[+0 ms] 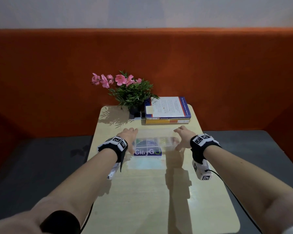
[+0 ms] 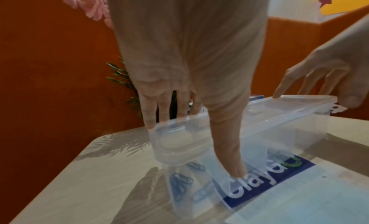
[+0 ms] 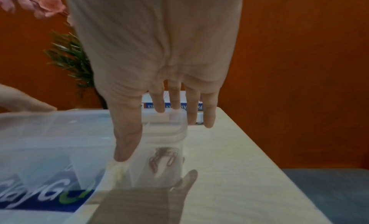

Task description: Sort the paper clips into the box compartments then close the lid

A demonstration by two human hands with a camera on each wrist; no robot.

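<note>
Clear box (image 1: pixel 155 141): on the table (image 1: pixel 159 191), over a blue label (image 1: pixel 147 152); lid (image 2: pixel 279 107) partly lowered. Blue clips (image 2: pixel 179 184) in your left end compartment, dark clips (image 3: pixel 162 158) in the right. Your left hand (image 1: pixel 128 135) and right hand (image 1: pixel 184 135): fingers straight, spread, touching the lid's ends. Behind: books (image 1: pixel 167 110), flowers (image 1: pixel 125 88).

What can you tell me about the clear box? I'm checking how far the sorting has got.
The box is clear plastic, long and shallow, split by thin walls into compartments. It lies flat on the table, partly over a blue "ClayGo" label. Blue clips lie in its left end, dark reddish ones in its right. Its clear lid is tilted partway down, not shut. The left hand and right hand hold the lid's two ends, fingers straight.
</note>
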